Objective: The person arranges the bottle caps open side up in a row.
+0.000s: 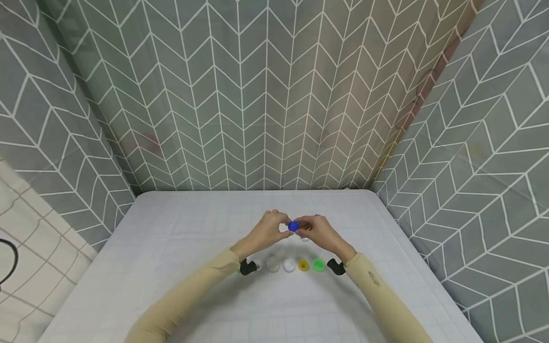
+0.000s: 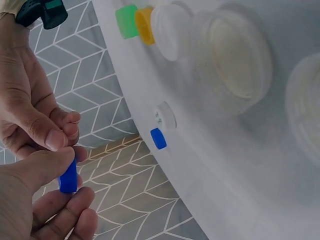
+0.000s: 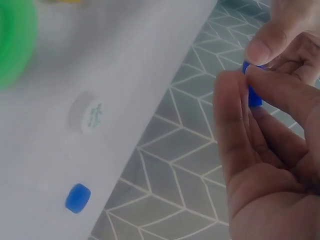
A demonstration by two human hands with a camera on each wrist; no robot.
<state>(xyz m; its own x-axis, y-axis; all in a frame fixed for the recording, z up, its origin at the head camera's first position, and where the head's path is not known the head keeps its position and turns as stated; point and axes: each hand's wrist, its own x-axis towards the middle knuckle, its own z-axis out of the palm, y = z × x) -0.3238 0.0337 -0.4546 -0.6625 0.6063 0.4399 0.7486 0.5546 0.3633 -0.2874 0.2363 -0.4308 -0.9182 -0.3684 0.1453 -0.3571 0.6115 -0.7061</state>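
Above the table, a small blue bottle cap (image 1: 293, 226) is held between the two hands. My left hand (image 1: 269, 227) pinches it from the left with thumb and fingers. From the other side, my right hand (image 1: 316, 230) has its thumb and fingertips on it. In the right wrist view, the left thumb presses the top edge of the cap (image 3: 255, 95). A second blue cap (image 3: 78, 198) lies on the table beside a white cap with green print (image 3: 92, 114), both close to the right hand.
Nearer the body, a row holds a translucent lid (image 1: 272, 264), a white lid (image 1: 289, 265), a yellow cap (image 1: 303, 265) and a green cap (image 1: 319, 265). More lids sit partly hidden by the left wrist. The white-covered table (image 1: 206, 209) meets a patterned curtain (image 1: 257, 119).
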